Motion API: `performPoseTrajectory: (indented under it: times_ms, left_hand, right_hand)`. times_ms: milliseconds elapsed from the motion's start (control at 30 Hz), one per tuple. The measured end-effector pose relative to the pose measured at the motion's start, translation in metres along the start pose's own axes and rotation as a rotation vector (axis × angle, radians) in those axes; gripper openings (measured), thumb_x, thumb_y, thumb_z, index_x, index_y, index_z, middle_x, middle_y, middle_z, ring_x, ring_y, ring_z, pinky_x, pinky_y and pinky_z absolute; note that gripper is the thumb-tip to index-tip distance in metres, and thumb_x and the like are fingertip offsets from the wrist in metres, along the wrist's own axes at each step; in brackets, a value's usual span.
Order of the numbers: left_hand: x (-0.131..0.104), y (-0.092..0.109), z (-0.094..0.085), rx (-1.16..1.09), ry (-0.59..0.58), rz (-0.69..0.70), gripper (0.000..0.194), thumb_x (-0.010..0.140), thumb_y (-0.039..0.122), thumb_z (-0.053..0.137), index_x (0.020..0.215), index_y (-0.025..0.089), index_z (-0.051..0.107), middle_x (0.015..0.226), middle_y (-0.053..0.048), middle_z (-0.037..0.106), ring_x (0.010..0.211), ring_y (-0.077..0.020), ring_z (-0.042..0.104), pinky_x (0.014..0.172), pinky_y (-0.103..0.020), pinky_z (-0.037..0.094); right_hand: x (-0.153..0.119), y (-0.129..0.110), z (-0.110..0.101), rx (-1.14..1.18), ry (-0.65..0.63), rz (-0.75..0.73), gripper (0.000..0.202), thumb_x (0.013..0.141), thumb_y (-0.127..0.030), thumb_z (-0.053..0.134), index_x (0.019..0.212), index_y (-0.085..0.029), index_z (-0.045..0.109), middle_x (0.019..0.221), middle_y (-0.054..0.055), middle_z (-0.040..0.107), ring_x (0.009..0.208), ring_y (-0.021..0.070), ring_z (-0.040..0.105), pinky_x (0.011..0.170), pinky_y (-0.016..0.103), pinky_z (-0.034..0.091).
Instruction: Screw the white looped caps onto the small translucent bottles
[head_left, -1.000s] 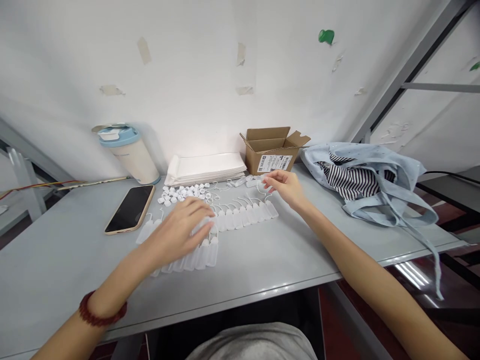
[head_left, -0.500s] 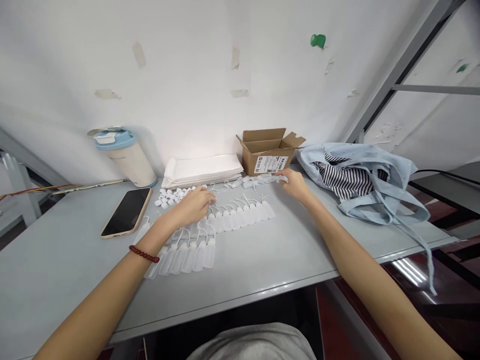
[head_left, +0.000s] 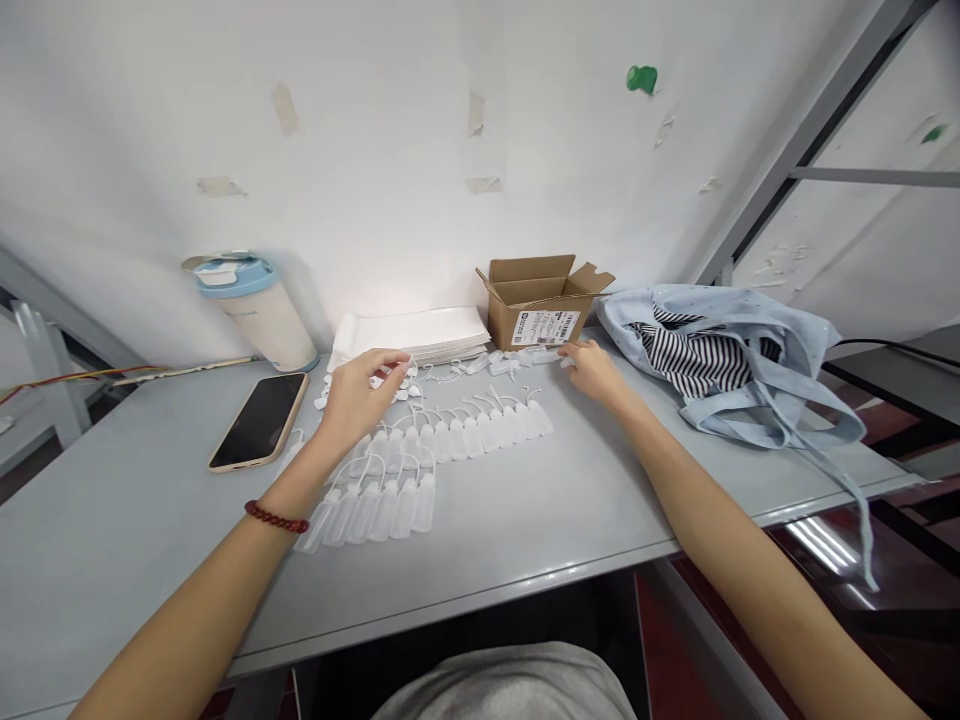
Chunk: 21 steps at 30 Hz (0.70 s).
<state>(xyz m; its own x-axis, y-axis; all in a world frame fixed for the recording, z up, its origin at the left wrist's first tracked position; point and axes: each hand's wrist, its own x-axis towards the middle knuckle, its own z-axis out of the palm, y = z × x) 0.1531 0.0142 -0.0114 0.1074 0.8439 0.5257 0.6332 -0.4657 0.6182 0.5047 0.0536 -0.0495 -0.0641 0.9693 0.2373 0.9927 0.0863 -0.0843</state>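
Observation:
My left hand (head_left: pixel 358 398) hovers over a pile of small white caps (head_left: pixel 409 388), thumb and forefinger apart, with nothing visible held between them. At the back, my right hand (head_left: pixel 592 370) has its fingers closed on a small translucent plastic bottle (head_left: pixel 565 362) in front of the box. More such bottles (head_left: pixel 510 362) lie loose beside it. Two rows stand out on the table: a longer back row of bottles (head_left: pixel 484 432) and a shorter front row of bottles (head_left: pixel 390 510), each bottle with a thin white strap at its neck. My left forearm hides part of the rows.
An open cardboard box (head_left: pixel 536 310) and a white paper stack (head_left: pixel 420 330) sit against the wall. A phone (head_left: pixel 259 422) and a blue-lidded tumbler (head_left: pixel 259 315) are on the left. A light blue cloth bag (head_left: pixel 720 350) lies right, its strap hanging over the grey table's edge (head_left: pixel 480 600).
My left hand has moved left and up from the back row to above the caps, its thumb and forefinger spreading. My right hand stays by the loose bottles, shifted slightly.

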Motion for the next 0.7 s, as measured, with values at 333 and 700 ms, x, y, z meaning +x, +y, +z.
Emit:
performPoseTrajectory:
  times_ms: [333,700]
  left_hand:
    - [-0.002,-0.003,0.006,-0.234,0.05,-0.142,0.018,0.07,0.034,0.069,0.079,0.018,0.07,0.081,-0.005,0.072,0.077,-0.0203,0.068,0.076,-0.032,0.054]
    - [0.004,-0.001,0.0,-0.52,0.09,-0.256,0.027,0.069,0.037,0.076,0.086,0.016,0.071,0.085,-0.006,0.074,0.085,-0.022,0.07,0.082,-0.035,0.055]
  right_hand:
    - [-0.005,0.0,-0.004,-0.074,-0.004,-0.006,0.041,0.079,-0.001,0.044,0.113,-0.011,0.065,0.109,0.016,0.068,0.101,0.0334,0.053,0.077,0.038,0.044]
    - [-0.012,-0.031,-0.026,0.576,0.211,0.006,0.018,0.076,-0.015,0.06,0.09,-0.015,0.07,0.096,0.008,0.072,0.087,0.0216,0.063,0.081,0.035,0.047]
